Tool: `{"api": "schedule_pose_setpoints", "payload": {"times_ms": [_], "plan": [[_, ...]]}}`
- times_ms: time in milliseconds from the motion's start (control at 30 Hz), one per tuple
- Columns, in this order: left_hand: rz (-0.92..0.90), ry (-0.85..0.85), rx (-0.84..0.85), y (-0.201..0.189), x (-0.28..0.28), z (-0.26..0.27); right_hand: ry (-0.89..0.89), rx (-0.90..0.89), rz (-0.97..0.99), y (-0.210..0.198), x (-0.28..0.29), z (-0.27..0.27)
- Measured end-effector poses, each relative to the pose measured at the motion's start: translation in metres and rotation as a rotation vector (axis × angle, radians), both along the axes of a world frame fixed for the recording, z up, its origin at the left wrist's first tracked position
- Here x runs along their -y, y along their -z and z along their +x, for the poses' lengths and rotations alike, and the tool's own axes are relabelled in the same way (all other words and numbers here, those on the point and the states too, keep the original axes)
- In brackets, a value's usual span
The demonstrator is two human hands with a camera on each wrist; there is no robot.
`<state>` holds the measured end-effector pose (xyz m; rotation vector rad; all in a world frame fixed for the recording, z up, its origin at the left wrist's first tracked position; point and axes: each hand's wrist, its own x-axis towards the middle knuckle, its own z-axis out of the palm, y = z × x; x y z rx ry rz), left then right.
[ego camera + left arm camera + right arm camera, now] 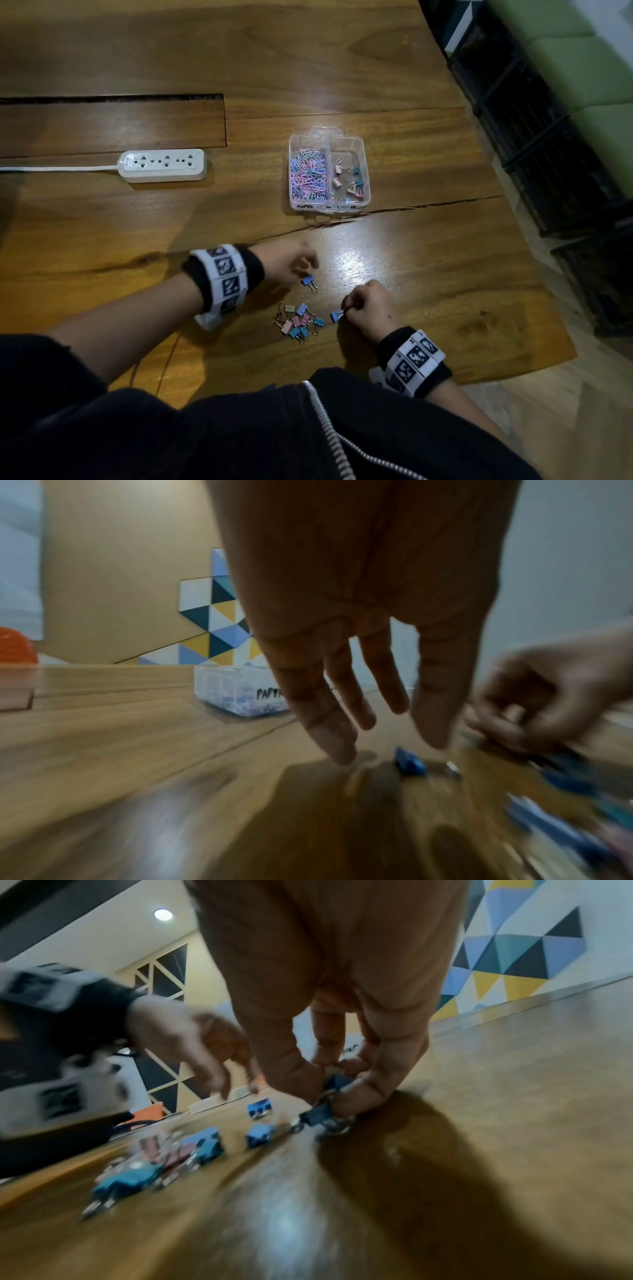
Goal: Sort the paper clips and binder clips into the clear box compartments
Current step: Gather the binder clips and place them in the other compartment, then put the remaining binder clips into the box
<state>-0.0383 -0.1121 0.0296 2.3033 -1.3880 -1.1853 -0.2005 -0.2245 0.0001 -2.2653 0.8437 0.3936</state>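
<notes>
The clear box (pixel 365 161) sits mid-table, with coloured paper clips (pixel 307 176) in its left compartment and a few binder clips (pixel 349 181) in its right one. A pile of pastel binder clips (pixel 299 320) lies near me. My left hand (pixel 306 269) hovers with straight fingers just above a lone blue binder clip (pixel 308 281); in the left wrist view that hand (pixel 388 748) is spread over the clip (pixel 409 762) without holding it. My right hand (pixel 349 308) pinches another blue binder clip (pixel 337 315) by its wire handles at the pile's right edge (pixel 318 1114).
A white power strip (pixel 162 164) with its cord lies to the left of the box. A long crack (pixel 428 205) runs across the wooden table in front of the box. The table's edge and black crates (pixel 548 154) are at the right.
</notes>
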Motion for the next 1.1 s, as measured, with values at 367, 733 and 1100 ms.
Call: {"api": "schedule_pose_setpoints", "payload": {"times_ms": [367, 733, 1100], "plan": [[0.02, 0.274, 0.281, 0.032, -0.044, -0.044, 0.183, 0.413, -0.067, -0.056, 0.066, 0.106], [0.007, 0.056, 0.152, 0.028, -0.049, -0.05, -0.4, -0.011, 0.031, -0.029, 0.014, 0.047], [0.035, 0.049, 0.064, 0.025, -0.046, -0.036, -0.632, -0.029, -0.155, -0.002, -0.01, 0.011]]}}
